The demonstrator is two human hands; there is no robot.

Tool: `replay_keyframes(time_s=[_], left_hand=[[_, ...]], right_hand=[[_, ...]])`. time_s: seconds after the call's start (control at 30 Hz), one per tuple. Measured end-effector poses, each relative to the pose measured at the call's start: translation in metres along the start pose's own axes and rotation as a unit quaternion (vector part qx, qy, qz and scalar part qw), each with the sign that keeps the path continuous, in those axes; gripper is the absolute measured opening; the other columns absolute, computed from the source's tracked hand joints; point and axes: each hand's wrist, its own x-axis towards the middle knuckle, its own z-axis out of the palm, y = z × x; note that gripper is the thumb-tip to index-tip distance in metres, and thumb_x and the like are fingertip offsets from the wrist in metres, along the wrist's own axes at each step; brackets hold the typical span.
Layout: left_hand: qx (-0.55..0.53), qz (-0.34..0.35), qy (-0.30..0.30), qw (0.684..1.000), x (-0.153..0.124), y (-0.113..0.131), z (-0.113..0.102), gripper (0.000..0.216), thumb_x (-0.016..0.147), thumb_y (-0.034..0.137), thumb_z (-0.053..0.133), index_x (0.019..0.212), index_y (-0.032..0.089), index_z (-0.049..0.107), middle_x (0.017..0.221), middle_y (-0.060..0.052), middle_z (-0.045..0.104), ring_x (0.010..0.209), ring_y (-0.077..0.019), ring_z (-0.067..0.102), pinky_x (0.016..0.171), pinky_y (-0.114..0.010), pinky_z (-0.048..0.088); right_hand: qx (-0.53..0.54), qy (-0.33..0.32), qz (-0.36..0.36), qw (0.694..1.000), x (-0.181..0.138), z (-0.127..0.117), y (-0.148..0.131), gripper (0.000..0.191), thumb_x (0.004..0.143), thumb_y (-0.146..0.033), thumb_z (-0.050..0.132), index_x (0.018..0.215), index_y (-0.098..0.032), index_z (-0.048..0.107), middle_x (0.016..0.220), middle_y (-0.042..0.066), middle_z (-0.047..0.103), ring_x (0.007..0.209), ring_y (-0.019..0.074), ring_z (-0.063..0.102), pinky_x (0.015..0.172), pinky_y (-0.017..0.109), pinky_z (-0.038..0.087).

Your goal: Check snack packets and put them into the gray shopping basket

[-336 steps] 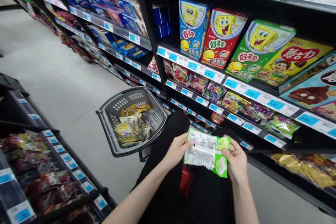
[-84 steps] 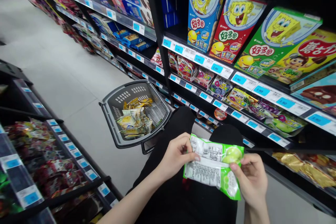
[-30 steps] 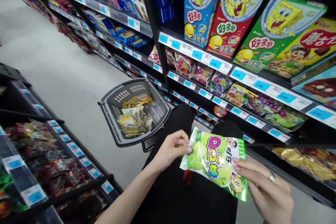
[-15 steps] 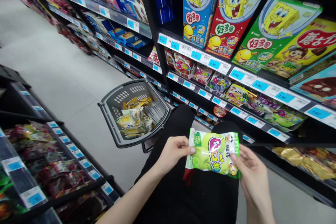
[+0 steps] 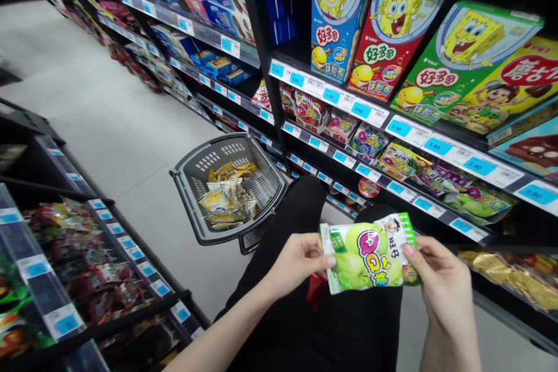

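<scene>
both hands pinch a green candy bag [image 5: 368,253] over the lap: left hand [image 5: 296,261] on its left edge, right hand [image 5: 440,282] on its right. it looks light, soft and crinkly, probably slippery, so the sealed edges seem the best hold.

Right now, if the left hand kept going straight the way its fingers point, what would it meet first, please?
The left hand points right, and its fingertips already pinch the left edge of the green candy bag. Going on, it would push into that bag, then probably the right hand holding the far edge.
</scene>
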Motion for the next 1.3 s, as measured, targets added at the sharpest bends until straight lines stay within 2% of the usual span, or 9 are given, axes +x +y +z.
replay_keyframes(time_s=[0.13, 0.3, 0.5, 0.77, 0.93, 1.03, 1.13, 1.2, 1.3], left_hand=[[-0.024, -0.054, -0.130, 0.990, -0.005, -0.007, 0.005, 0.037, 0.056, 0.035, 0.085, 0.080, 0.009, 0.073, 0.073, -0.008, 0.074, 0.060, -0.0166, 0.066, 0.057, -0.025, 0.053], [0.041, -0.050, -0.119, 0.991, -0.006, -0.008, 0.010, 0.026, 0.063, 0.034, 0.080, 0.072, 0.010, 0.076, 0.068, -0.008, 0.075, 0.061, -0.0170, 0.068, 0.063, -0.025, 0.054], [0.030, -0.084, -0.053, 0.995, -0.006, -0.001, 0.010, 0.025, 0.062, 0.033, 0.080, 0.066, 0.008, 0.074, 0.060, -0.008, 0.073, 0.053, -0.0151, 0.067, 0.055, -0.023, 0.054], [0.022, -0.111, -0.055, 0.992, 0.002, -0.004, 0.006, 0.029, 0.059, 0.033, 0.081, 0.064, 0.007, 0.070, 0.054, -0.008, 0.071, 0.047, -0.0153, 0.066, 0.047, -0.022, 0.053], [0.017, -0.103, -0.092, 0.990, 0.003, -0.012, 0.000, 0.029, 0.068, 0.034, 0.075, 0.071, 0.005, 0.071, 0.062, -0.012, 0.072, 0.049, -0.0174, 0.066, 0.043, -0.023, 0.051], [-0.059, -0.123, -0.217, 0.967, 0.004, -0.017, -0.009, 0.035, 0.068, 0.031, 0.074, 0.092, 0.006, 0.072, 0.094, -0.019, 0.073, 0.075, -0.0265, 0.071, 0.054, -0.029, 0.056], [-0.195, -0.185, -0.361, 0.893, 0.009, -0.022, -0.017, 0.064, 0.059, 0.035, 0.077, 0.114, 0.006, 0.064, 0.115, -0.022, 0.065, 0.100, -0.0377, 0.064, 0.066, -0.041, 0.057], [-0.256, -0.211, -0.365, 0.870, 0.014, -0.027, -0.020, 0.071, 0.065, 0.045, 0.072, 0.121, 0.005, 0.059, 0.111, -0.021, 0.066, 0.097, -0.0352, 0.065, 0.063, -0.040, 0.056], [-0.268, -0.208, -0.272, 0.901, 0.020, -0.038, -0.017, 0.053, 0.072, 0.038, 0.073, 0.114, 0.009, 0.062, 0.092, -0.012, 0.070, 0.075, -0.0195, 0.068, 0.058, -0.027, 0.055]], right_hand=[[-0.110, -0.090, -0.068, 0.988, 0.013, 0.006, -0.032, 0.017, 0.078, -0.038, 0.068, 0.081, -0.022, 0.071, 0.070, 0.001, 0.068, 0.054, 0.0129, 0.059, 0.045, 0.021, 0.046], [-0.232, -0.207, -0.134, 0.941, 0.038, 0.018, -0.062, 0.020, 0.083, -0.037, 0.060, 0.079, -0.021, 0.072, 0.074, 0.002, 0.069, 0.064, 0.0160, 0.062, 0.052, 0.023, 0.046], [-0.226, -0.199, -0.090, 0.949, 0.049, 0.024, -0.064, 0.022, 0.079, -0.039, 0.063, 0.077, -0.018, 0.071, 0.066, 0.002, 0.066, 0.058, 0.0152, 0.058, 0.047, 0.023, 0.043], [-0.171, -0.147, -0.004, 0.974, 0.057, 0.028, -0.051, 0.025, 0.069, -0.040, 0.072, 0.076, -0.016, 0.071, 0.063, 0.003, 0.066, 0.051, 0.0125, 0.053, 0.044, 0.023, 0.040], [-0.173, -0.172, -0.100, 0.965, 0.048, 0.028, -0.062, 0.013, 0.075, -0.032, 0.069, 0.074, -0.019, 0.072, 0.066, 0.002, 0.069, 0.055, 0.0141, 0.059, 0.047, 0.024, 0.045], [-0.170, -0.234, -0.279, 0.916, 0.025, 0.026, -0.083, 0.010, 0.081, -0.017, 0.064, 0.081, -0.023, 0.072, 0.072, 0.001, 0.071, 0.063, 0.0137, 0.062, 0.056, 0.025, 0.048], [-0.160, -0.320, -0.400, 0.843, 0.001, 0.022, -0.104, 0.020, 0.085, -0.011, 0.059, 0.095, -0.023, 0.071, 0.072, 0.001, 0.070, 0.066, 0.0143, 0.061, 0.064, 0.029, 0.050], [-0.177, -0.355, -0.430, 0.811, -0.006, 0.020, -0.113, 0.015, 0.088, -0.018, 0.058, 0.091, -0.024, 0.072, 0.069, 0.000, 0.070, 0.072, 0.0165, 0.061, 0.074, 0.033, 0.051], [-0.198, -0.414, -0.446, 0.768, -0.003, 0.016, -0.114, 0.016, 0.090, -0.025, 0.057, 0.084, -0.026, 0.073, 0.069, -0.002, 0.072, 0.082, 0.0183, 0.062, 0.093, 0.039, 0.045]])
